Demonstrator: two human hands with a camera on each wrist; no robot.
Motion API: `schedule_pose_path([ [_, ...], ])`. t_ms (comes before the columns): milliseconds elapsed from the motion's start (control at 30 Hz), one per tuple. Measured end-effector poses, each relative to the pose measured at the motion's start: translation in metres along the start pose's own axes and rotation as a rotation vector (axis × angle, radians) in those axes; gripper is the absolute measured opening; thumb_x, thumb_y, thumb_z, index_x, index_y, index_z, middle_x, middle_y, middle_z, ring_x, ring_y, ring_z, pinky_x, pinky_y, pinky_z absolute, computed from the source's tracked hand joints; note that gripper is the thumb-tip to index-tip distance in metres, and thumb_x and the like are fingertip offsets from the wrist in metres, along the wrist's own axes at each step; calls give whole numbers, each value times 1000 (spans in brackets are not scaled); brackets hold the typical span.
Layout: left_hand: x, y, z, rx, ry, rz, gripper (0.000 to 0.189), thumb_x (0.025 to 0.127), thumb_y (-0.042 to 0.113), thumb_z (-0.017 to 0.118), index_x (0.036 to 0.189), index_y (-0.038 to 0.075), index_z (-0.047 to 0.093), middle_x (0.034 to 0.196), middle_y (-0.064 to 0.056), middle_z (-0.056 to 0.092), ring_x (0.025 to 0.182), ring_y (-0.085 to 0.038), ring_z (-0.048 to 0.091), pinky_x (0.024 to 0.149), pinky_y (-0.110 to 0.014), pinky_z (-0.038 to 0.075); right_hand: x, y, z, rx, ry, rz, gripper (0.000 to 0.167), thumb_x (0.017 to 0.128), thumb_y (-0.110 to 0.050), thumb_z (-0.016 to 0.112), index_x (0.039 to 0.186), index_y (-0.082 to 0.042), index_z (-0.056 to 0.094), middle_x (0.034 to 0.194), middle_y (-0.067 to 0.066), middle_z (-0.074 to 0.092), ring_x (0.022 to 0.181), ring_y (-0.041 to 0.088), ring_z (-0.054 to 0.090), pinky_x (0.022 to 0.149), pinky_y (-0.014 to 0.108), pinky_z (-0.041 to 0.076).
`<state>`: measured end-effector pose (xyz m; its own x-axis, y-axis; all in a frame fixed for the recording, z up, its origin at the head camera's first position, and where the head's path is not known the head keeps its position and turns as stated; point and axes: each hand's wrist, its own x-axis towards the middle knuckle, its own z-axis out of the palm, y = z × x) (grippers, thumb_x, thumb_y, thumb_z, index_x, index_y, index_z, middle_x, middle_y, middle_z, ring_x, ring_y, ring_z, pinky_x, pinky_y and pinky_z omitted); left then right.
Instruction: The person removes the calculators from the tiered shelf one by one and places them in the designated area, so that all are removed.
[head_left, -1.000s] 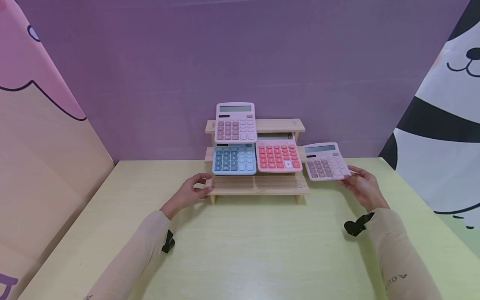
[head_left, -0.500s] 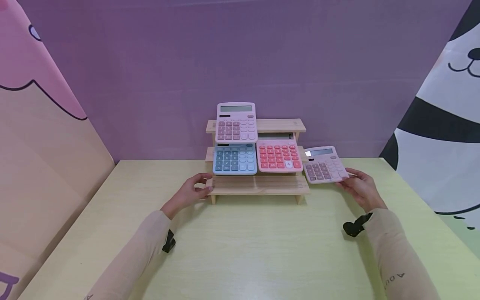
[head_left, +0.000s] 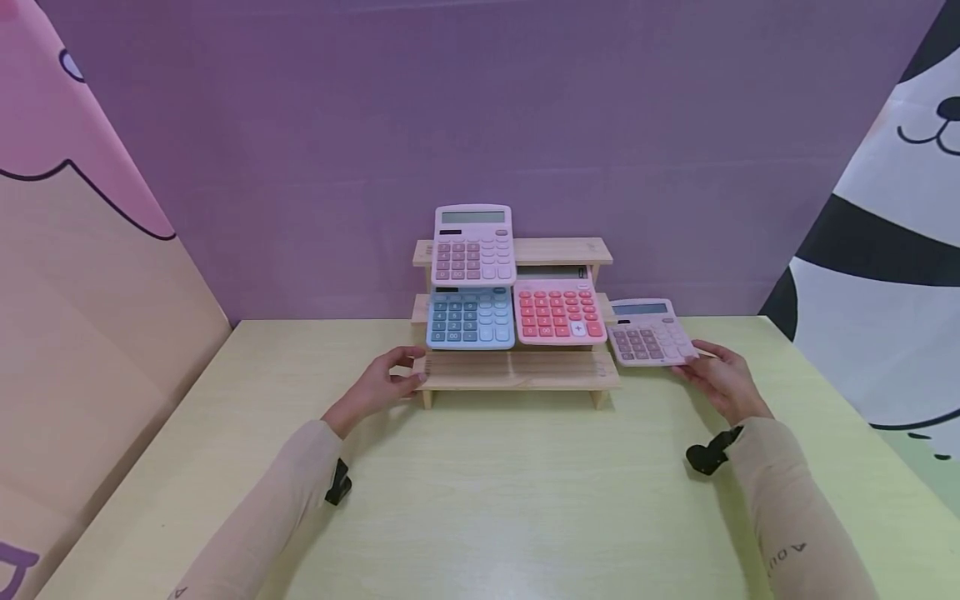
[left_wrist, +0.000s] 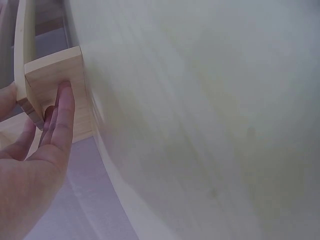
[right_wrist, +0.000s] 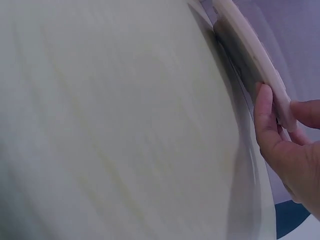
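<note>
My right hand pinches a pale pink calculator by its lower right corner, just right of a wooden tiered stand. In the right wrist view the thumb lies on the calculator's face side, with fingers behind it. The calculator is tilted and appears raised off the table. My left hand holds the left end of the stand's lowest tier; in the left wrist view its fingers reach under the board, thumb on the other side. On the stand rest another pale pink calculator, a blue one and a coral-keyed one.
The stand is at the back of a pale wood-grain table. Behind it hangs a purple cloth. A panda print covers the right side, a pink and beige printed sheet the left.
The calculator in my right hand has sunk slightly, its top edge dropping and straightening a little. My left hand and the stand stay where they were.
</note>
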<state>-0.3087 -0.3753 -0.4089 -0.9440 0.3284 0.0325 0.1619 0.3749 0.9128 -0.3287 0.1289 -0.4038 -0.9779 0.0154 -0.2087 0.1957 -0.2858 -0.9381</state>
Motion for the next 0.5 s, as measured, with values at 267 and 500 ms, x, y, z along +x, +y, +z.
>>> schedule_pose_path([
  [267, -1, 1, 1, 3, 2, -10, 48, 90, 13, 58, 133, 3, 40, 124, -19, 43, 92, -26, 60, 82, -35, 56, 2, -1, 0, -51, 6, 48, 66, 92, 5, 42, 147, -7, 7, 108, 2, 42, 81, 7, 62, 87, 27, 53],
  [500, 0, 1, 1, 9, 6, -18, 48, 90, 14, 58, 133, 4, 40, 124, -18, 44, 94, -26, 60, 82, -34, 56, 1, -1, -2, -56, -13, 55, 65, 91, 7, 42, 145, -5, 8, 100, 1, 47, 79, 8, 63, 86, 27, 54],
])
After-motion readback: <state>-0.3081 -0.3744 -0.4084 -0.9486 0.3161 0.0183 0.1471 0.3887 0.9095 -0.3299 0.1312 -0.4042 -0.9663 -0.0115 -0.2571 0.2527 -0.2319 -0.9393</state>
